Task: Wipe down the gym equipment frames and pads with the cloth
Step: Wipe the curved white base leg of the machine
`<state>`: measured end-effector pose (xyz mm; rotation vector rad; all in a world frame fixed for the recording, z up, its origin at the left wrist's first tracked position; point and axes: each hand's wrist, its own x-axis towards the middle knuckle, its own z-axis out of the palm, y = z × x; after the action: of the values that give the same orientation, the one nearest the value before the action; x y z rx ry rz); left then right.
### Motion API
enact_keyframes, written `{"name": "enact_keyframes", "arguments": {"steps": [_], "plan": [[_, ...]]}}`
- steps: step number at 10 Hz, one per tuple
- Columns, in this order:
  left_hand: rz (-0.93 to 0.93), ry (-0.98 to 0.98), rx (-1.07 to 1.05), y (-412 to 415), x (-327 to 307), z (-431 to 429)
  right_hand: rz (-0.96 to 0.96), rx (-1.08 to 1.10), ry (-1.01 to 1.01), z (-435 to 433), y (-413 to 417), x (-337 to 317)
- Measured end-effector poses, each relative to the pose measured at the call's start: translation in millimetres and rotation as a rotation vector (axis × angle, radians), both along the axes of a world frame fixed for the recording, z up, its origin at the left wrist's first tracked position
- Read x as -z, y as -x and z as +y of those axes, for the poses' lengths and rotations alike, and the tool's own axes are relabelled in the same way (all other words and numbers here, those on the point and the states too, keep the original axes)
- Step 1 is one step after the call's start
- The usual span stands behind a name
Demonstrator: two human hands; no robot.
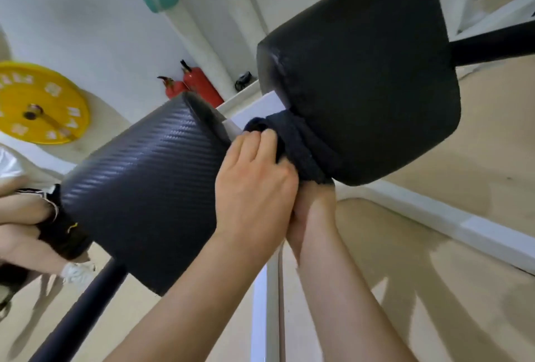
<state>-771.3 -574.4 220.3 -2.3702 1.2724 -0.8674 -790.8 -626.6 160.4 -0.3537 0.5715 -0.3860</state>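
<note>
Two black roller pads sit on a white machine frame (269,303): a ribbed left pad (139,188) and a smoother right pad (362,72). A dark cloth (298,141) is wrapped around the white bar between them, against the right pad's inner edge. My left hand (254,185) grips the cloth from above, fingers curled over its folds. My right hand (307,214) reaches up from below and holds the cloth's lower end; its fingers are mostly hidden behind my left hand and the cloth.
A yellow weight plate (37,104) lies at the left by the wall. Two red fire extinguishers (197,86) stand at the back. Another person's legs (31,231) and white shoe are at the left edge. Black handle bars stick out from both pads.
</note>
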Motion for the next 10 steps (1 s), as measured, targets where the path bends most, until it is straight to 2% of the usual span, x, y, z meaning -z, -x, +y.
{"name": "enact_keyframes", "arguments": {"steps": [2, 3, 4, 5, 6, 7, 8, 9, 10], "plan": [[-0.242, 0.04, -0.161, 11, 26, -13, -0.407, 0.046, 0.104, 5, -10, 41], [-0.312, -0.007, -0.228, 19, 58, -11, -0.449, -0.038, 0.219, 3, -4, 73], [-0.315, -0.066, -0.22, 28, 94, -11, -0.398, -0.119, 0.335, -7, 13, 109], [0.074, -0.034, -0.277, 20, 145, -5, -0.332, -0.165, 0.511, -19, 29, 143], [0.494, 0.164, -0.356, 9, 181, 18, -0.144, -0.302, 0.772, -17, 33, 185], [0.882, 0.397, -0.542, -5, 207, 47, -0.074, -0.382, 0.787, -2, 33, 214], [0.971, 0.489, -0.644, -10, 254, 89, 0.007, -0.506, 0.86, 24, 27, 246], [0.867, 0.501, -0.701, -6, 309, 143, 0.119, -0.621, 1.059, 58, 22, 289], [0.67, 0.38, -0.766, 5, 349, 186, 0.291, -0.648, 1.313, 94, 27, 332]]}}
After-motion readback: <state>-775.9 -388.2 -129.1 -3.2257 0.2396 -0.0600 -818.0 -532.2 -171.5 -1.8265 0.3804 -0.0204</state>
